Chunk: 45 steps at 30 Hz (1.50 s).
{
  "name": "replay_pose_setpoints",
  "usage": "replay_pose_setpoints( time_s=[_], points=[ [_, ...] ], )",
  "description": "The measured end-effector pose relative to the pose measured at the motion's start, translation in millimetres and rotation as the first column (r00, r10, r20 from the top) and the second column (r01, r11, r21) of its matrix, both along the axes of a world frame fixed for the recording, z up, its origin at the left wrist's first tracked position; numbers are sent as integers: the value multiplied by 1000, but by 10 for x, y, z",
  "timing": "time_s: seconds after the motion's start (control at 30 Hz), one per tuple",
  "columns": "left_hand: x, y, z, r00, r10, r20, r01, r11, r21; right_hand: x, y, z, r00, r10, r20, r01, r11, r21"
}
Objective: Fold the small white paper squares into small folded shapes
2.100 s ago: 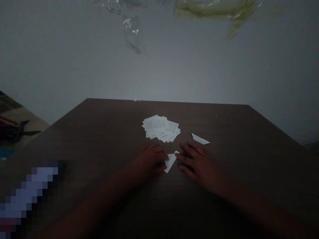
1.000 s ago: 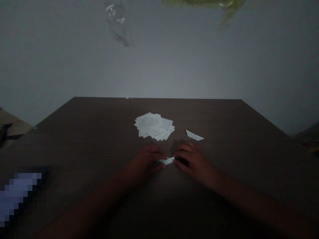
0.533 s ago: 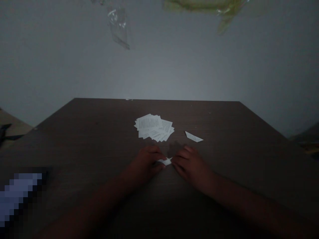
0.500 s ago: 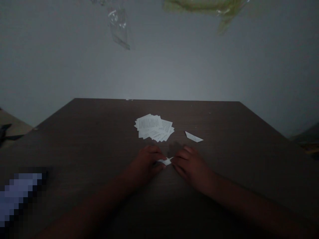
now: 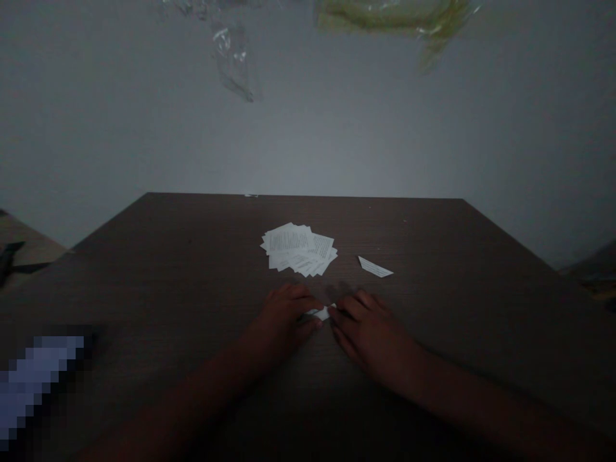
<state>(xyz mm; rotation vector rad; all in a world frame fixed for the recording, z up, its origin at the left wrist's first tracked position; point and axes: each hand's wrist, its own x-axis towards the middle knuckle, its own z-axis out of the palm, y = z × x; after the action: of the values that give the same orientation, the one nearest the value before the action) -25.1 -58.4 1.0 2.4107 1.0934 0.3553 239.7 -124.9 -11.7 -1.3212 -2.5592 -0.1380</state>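
A small folded piece of white paper [image 5: 321, 313] lies on the dark wooden table [image 5: 192, 269] between my two hands. My left hand [image 5: 285, 314] has its fingers curled and pressing on the paper's left end. My right hand [image 5: 366, 324] presses its fingertips on the paper's right end, covering most of it. Just beyond my hands sits a fanned pile of printed paper squares [image 5: 298, 249]. A single folded paper strip [image 5: 375, 267] lies to the right of the pile.
A grey wall stands behind the table's far edge. Clear plastic [image 5: 233, 54] and a yellowish plastic bag [image 5: 394, 16] hang from above. A blurred pale object [image 5: 33, 385] lies at the table's near left. Dark items [image 5: 9, 256] sit off the left edge.
The small paper went from a wider flat piece to a narrow folded one. My right hand has slid left over it, so less of the paper shows.
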Motion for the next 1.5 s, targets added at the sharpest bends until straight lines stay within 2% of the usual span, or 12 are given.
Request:
replay_pose_setpoints(
  time_s=[0.27,0.47,0.6,0.8,1.23,1.4,1.5],
  points=[
    [56,-64,84,994,25,-105,-21,999,41,15,3,-44,1000,-31,7,31,999,18],
    [44,-43,5,997,12,-82,-5,996,92,5,-10,-15,1000,-26,-3,26,998,55],
    [63,-39,-30,995,42,-89,-36,996,78,-38,-104,48,1000,-15,-6,15,999,32],
    [78,-77,39,996,60,-59,-56,996,64,-71,-183,71,999,42,-12,-42,998,-42],
    [126,-97,154,986,102,-133,-104,995,-7,-90,-129,79,998,-32,-54,24,991,-134],
    [126,-107,139,987,89,-132,-80,994,71,-43,-50,44,994,-68,-86,60,993,-99],
    [103,-98,108,986,74,-151,-63,995,76,-2,13,30,993,-43,-109,32,995,-98]
  ],
)
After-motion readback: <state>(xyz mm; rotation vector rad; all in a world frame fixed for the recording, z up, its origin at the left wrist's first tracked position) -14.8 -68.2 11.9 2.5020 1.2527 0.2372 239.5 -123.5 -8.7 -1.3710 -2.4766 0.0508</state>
